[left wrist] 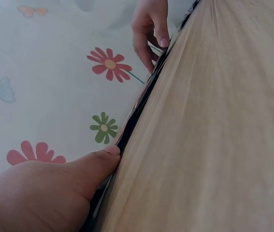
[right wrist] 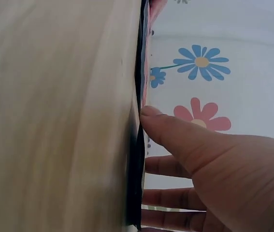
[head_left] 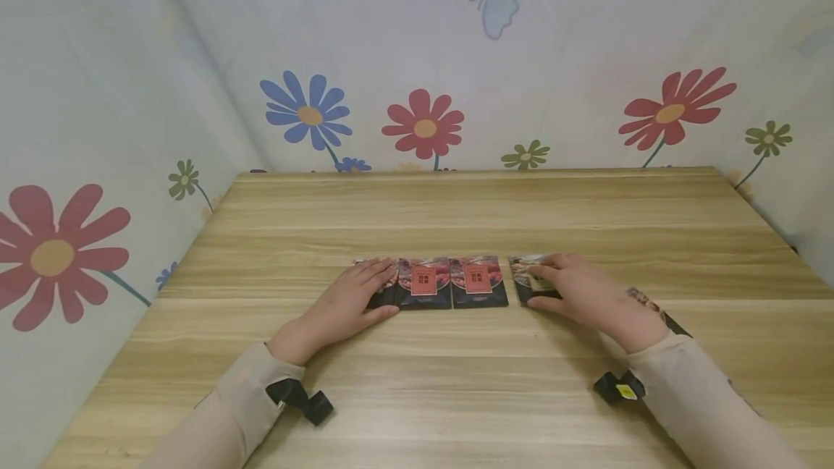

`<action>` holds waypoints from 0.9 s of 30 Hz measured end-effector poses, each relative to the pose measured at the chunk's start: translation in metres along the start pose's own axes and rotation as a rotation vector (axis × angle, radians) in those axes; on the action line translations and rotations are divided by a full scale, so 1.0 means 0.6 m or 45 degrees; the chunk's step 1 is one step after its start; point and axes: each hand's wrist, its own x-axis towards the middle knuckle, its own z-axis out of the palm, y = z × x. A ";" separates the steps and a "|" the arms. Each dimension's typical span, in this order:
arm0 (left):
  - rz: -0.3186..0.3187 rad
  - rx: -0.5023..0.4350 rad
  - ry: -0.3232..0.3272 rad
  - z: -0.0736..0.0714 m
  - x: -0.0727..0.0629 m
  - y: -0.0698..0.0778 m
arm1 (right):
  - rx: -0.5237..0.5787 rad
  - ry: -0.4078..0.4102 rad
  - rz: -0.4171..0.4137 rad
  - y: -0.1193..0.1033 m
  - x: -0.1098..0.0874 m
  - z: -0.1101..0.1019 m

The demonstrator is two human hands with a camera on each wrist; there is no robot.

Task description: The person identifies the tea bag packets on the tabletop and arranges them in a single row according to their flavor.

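Note:
Flat dark packets lie in a row on the wooden table. Two in the middle, a left-middle packet (head_left: 424,284) and a right-middle packet (head_left: 478,282), show red labels and touch or nearly touch. My left hand (head_left: 355,295) rests with extended fingers over the leftmost packet (head_left: 384,297), covering most of it. Its thumb lies along the near edge, as the left wrist view shows too. My right hand (head_left: 573,288) touches the right-hand packet (head_left: 521,277), which has a pale label and sits a small gap from the row. In the right wrist view the fingers (right wrist: 170,197) stretch along this packet.
One more dark packet (head_left: 664,313) lies further right, partly hidden behind my right wrist. The wooden table (head_left: 456,382) reaches back to a white cloth wall (head_left: 573,56) with printed flowers. Black camera mounts sit at both wrists.

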 end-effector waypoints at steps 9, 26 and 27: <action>0.005 0.011 0.002 -0.001 -0.001 0.000 | 0.022 0.043 -0.033 -0.008 0.001 0.004; 0.005 -0.001 0.000 -0.003 -0.002 0.002 | 0.035 0.054 -0.022 -0.011 0.007 0.012; 0.004 -0.003 -0.002 -0.003 -0.003 0.002 | 0.036 0.056 -0.021 -0.012 0.007 0.013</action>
